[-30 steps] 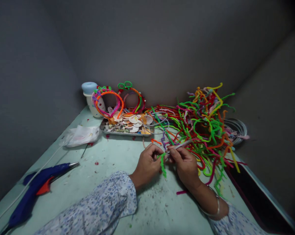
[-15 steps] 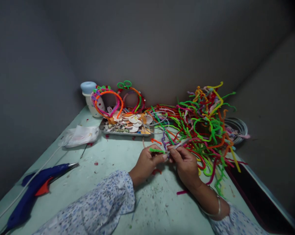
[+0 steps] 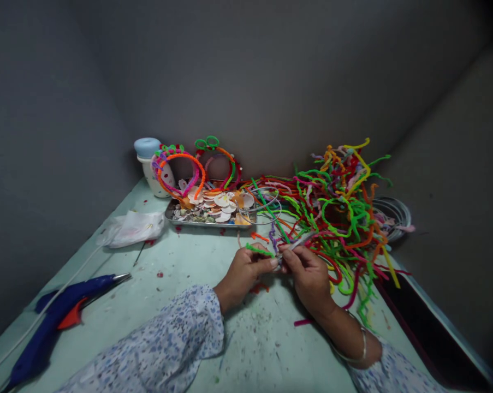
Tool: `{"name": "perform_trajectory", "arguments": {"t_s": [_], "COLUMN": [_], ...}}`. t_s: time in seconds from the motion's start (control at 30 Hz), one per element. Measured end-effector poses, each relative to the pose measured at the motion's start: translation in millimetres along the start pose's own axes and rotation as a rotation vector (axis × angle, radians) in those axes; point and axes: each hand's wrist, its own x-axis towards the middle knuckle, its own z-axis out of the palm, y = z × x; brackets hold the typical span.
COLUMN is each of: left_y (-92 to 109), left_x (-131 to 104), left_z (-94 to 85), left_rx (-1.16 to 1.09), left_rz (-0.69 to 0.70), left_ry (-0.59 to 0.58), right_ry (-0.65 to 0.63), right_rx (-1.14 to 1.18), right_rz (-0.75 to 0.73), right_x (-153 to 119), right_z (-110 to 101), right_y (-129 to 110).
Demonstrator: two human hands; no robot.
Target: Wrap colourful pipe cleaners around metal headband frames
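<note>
My left hand (image 3: 243, 275) is closed in a pinch, with a short bright green pipe cleaner (image 3: 259, 250) sticking out above its thumb. Close beside it, my right hand (image 3: 312, 275) pinches a thin silvery-grey strip (image 3: 302, 240) that slants up to the right; its exact kind I cannot make out. The fingertips of both hands almost meet, and they hide where the green piece and the strip come together. Behind the hands, a longer green pipe cleaner (image 3: 271, 210) lies slanted beside thin metal hoops (image 3: 279, 210).
A heap of coloured pipe cleaners (image 3: 348, 213) fills the back right, near coiled wire hoops (image 3: 399, 215). A metal tray (image 3: 209, 224) holds shells, with decorated headbands (image 3: 183, 157) above it. At left are a glue gun (image 3: 52, 322), a plastic bag (image 3: 134, 229) and a blue-lidded bottle (image 3: 158, 180).
The free end of the green pipe cleaner has shifted slightly up and left above my left hand. Both hands keep their grip and nearly the same place.
</note>
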Motion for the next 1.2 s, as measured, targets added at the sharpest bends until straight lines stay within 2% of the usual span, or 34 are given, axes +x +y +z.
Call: {"name": "perform_trajectory", "arguments": {"t_s": [0.13, 0.33, 0.53, 0.87, 1.2], "left_y": [0.2, -0.7, -2.5, -5.5, -1.9], "left_x": [0.1, 2.8, 3.7, 3.1, 2.9], "left_z": [-0.6, -0.5, 0.5, -3.2, -0.2], "left_rx": [0.046, 0.050, -0.037, 0.033, 0.062], "left_rz": [0.043, 0.006, -0.014, -0.028, -0.020], "left_ry": [-0.019, 0.040, 0.028, 0.056, 0.085], "right_ry": [0.016, 0.007, 0.000, 0.039, 0.024], "right_rx": [-0.003, 0.002, -0.015, -0.005, -0.009], "right_rz": [-0.001, -0.012, -0.021, 0.023, -0.001], "right_x": [-0.3, -0.7, -0.2, -0.6, 0.0], "right_z": [-0.1, 1.1, 1.5, -1.1, 1.1], "right_y": [-0.3, -3.4, -3.4, 2.3, -1.6]}}
